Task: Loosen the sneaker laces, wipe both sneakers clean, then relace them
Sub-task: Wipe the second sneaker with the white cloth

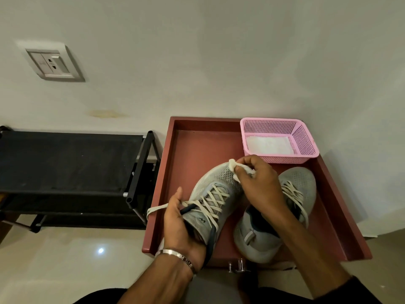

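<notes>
Two grey sneakers with cream laces sit in a dark red tray (197,145). The left sneaker (215,195) is tilted up, its laces crossed loosely, with one lace end hanging over the tray's left rim. My left hand (178,224) grips this sneaker at its heel opening. My right hand (257,183) pinches a crumpled white wipe (235,166) against the sneaker's mesh toe. The right sneaker (291,194) lies flat behind my right forearm, partly hidden by it.
A pink perforated basket (304,137) holding white wipes stands in the tray's far right corner. A black fabric shoe rack (72,163) stands to the left of the tray. A wall with a socket plate (54,64) rises behind. Glossy floor lies below.
</notes>
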The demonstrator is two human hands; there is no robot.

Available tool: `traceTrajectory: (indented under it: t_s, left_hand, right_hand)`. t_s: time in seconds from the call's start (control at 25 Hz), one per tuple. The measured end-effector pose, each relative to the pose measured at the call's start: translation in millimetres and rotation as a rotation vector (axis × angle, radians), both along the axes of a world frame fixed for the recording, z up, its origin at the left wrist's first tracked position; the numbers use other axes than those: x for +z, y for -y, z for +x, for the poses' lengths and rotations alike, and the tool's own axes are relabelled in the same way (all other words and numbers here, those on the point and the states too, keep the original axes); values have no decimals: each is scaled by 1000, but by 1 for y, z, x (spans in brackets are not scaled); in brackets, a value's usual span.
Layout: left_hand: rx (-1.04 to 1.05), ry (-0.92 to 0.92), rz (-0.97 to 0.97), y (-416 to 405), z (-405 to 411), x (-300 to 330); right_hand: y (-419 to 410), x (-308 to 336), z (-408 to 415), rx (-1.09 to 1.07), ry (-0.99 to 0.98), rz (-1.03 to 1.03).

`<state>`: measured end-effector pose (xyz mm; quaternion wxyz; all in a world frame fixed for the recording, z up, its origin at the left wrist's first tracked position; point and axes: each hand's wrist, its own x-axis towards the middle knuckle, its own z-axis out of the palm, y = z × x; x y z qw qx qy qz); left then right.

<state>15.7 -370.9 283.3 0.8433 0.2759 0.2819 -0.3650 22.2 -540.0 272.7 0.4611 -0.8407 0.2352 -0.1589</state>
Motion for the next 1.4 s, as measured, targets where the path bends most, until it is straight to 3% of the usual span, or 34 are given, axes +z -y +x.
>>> traceTrajectory:
  t_s: [0.28, 0.48, 0.56, 0.72, 0.8, 1.04, 1.24, 1.4]
  left_hand:
    - [-6, 20, -29, -10, 9, 1]
    - [-5, -11, -118, -13, 10, 1]
    - [0, -27, -80, -10, 11, 1]
    - [28, -55, 95, 3, 12, -4]
    - [43, -62, 155, 7, 13, -9]
    - [44, -42, 151, 9, 9, -7]
    - [53, 2, 111, 8, 1, -2]
    - [89, 29, 77, 7, 0, 1]
  right_hand:
    - [-3, -2, 10, 70, 150, -403]
    - [-21, -6, -1, 253, 64, -396]
    - [-12, -5, -1, 298, 33, -341]
    - [5, -12, 10, 149, -66, -613]
    - [4, -10, 14, 95, -103, -617]
    - [-7, -8, 17, 352, -84, -453]
    - [-2, -3, 17, 134, -10, -534]
    - [-18, 1, 19, 334, 44, -429]
